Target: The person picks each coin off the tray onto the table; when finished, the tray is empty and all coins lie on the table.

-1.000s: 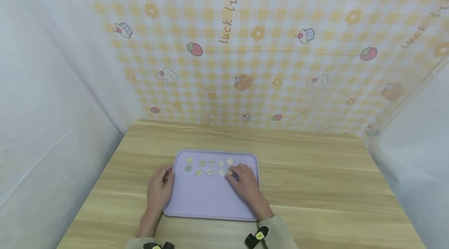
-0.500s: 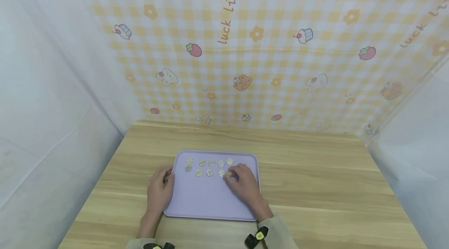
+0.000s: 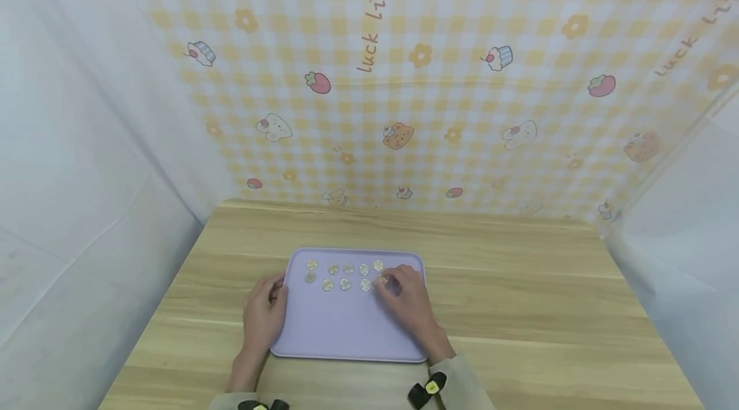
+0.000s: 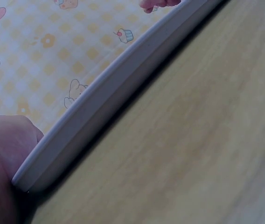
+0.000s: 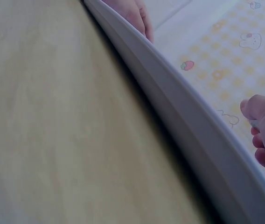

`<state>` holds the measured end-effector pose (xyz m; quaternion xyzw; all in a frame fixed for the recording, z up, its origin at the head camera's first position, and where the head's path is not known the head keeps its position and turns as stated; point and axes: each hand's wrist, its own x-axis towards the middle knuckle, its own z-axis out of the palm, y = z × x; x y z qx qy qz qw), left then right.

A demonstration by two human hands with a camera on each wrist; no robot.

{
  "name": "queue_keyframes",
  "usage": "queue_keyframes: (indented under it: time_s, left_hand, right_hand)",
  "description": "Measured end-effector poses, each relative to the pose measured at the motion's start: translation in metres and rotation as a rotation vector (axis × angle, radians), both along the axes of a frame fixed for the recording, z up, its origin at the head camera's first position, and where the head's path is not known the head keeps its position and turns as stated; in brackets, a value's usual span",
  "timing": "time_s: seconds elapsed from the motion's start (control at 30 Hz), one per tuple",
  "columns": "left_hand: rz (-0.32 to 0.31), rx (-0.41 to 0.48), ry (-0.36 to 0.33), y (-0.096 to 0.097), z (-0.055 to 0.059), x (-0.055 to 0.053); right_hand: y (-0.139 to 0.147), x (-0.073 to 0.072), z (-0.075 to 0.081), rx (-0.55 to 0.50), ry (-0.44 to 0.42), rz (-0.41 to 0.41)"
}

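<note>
A lilac tray (image 3: 340, 333) lies on the wooden table, with two rows of round, shiny coins (image 3: 345, 284) near its far side. My left hand (image 3: 264, 314) holds the tray's left edge, its thumb along the rim. In the left wrist view, part of that hand (image 4: 6, 144) shows behind the rim. Over the tray's right part, my right hand (image 3: 407, 298) pinches a coin (image 3: 381, 280) between thumb and index finger, at the right end of the nearer row. The right wrist view shows a sliver of this coin (image 5: 254, 123) at the fingertips, with the other fingers curled below.
The wooden table (image 3: 519, 301) extends around the tray on every side. Behind it hangs a yellow-checked cloth (image 3: 439, 108) with cartoon prints. White sheets (image 3: 86, 172) close off both sides. The tray has a raised rim (image 5: 193, 98).
My right hand has shifted slightly right with the pinched coin, and more of that coin shows now. My left hand stays at the tray edge. The coins in rows lie as before.
</note>
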<state>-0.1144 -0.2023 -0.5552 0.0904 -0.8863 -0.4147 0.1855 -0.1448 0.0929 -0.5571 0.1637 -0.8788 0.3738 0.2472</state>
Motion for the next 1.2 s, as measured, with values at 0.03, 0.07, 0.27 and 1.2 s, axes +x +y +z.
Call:
queue_keyframes:
  time_s: [0.03, 0.07, 0.27, 1.2]
  left_hand:
    - [0.000, 0.000, 0.001, 0.000, 0.000, 0.000]
    - [0.000, 0.000, 0.000, 0.000, 0.000, 0.000]
    - [0.001, -0.002, -0.010, 0.000, 0.001, 0.000]
    - [0.005, -0.024, -0.051, 0.000, -0.003, 0.001]
  right_hand:
    - [0.001, 0.000, 0.000, -0.009, 0.015, -0.001]
    - [0.003, -0.001, 0.001, -0.018, 0.026, 0.001]
    - [0.010, -0.004, 0.005, -0.044, 0.058, 0.013]
    - [0.086, -0.023, -0.003, -0.241, -0.085, -0.163]
